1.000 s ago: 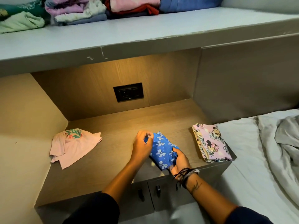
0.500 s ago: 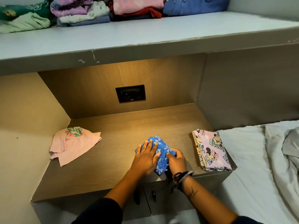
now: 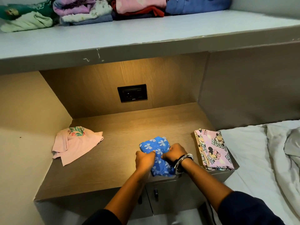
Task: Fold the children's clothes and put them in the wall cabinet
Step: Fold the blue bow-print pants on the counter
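A small blue garment with white bows lies near the front edge of the wooden counter. My left hand and my right hand both grip its middle, knuckles close together. A folded pink cartoon-print garment rests at the counter's right end. An unfolded pale pink shirt with a floral print lies at the left. Folded clothes are stacked along the grey shelf above.
A black wall socket sits in the wooden back panel. Below the counter are two grey drawer fronts with dark handles. A bed with a white sheet and rumpled blanket is at the right. Beige wall closes the left side.
The blue garment was held up, then pressed flat under my left palm. Now both hands pinch it at the middle, fingers curled, and its near end hangs toward the counter's edge.
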`<move>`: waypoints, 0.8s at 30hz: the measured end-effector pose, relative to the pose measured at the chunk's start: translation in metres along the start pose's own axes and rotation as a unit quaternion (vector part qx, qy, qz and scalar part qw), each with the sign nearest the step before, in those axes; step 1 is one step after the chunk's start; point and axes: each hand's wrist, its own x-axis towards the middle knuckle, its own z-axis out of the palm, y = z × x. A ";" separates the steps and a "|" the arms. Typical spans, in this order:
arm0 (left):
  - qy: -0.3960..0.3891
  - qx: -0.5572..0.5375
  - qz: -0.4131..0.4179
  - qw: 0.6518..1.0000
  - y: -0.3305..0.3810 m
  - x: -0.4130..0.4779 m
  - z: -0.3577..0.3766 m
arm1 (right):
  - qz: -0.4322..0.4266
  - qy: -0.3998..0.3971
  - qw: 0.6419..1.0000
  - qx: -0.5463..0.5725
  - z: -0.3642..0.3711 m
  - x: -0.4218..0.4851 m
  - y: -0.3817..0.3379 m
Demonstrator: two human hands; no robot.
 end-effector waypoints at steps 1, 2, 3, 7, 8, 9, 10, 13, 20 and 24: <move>-0.015 -0.022 -0.006 1.000 0.005 0.002 0.001 | 0.010 -0.016 0.999 0.040 0.000 -0.003 -0.001; -0.035 -0.045 -0.011 0.998 0.009 0.002 0.002 | 0.012 -0.027 0.996 0.078 0.000 -0.006 -0.001; -0.067 -0.071 -0.017 0.995 0.013 0.000 0.002 | 0.009 -0.032 0.994 0.108 -0.002 -0.009 -0.001; -0.173 -0.113 -0.002 0.978 0.033 -0.016 0.018 | -0.007 -0.015 0.956 0.293 -0.028 -0.025 0.009; -0.200 -0.128 0.011 0.971 0.038 -0.022 0.023 | -0.021 0.002 0.945 0.326 -0.037 -0.033 0.011; -0.236 -0.147 0.022 0.960 0.044 -0.029 0.031 | -0.038 0.018 0.935 0.353 -0.047 -0.039 0.016; -0.271 -0.168 0.033 0.947 0.049 -0.037 0.040 | -0.056 0.035 0.921 0.384 -0.058 -0.043 0.022; -0.345 -0.203 0.061 0.914 0.063 -0.057 0.076 | -0.083 0.117 0.895 0.422 -0.097 -0.049 0.041; -0.274 -0.061 0.120 0.952 0.053 -0.075 0.158 | 0.031 0.190 0.969 0.156 -0.156 -0.027 0.092; -0.079 0.286 0.450 0.842 0.029 -0.070 0.154 | -0.074 0.304 0.942 -0.120 -0.144 -0.026 0.102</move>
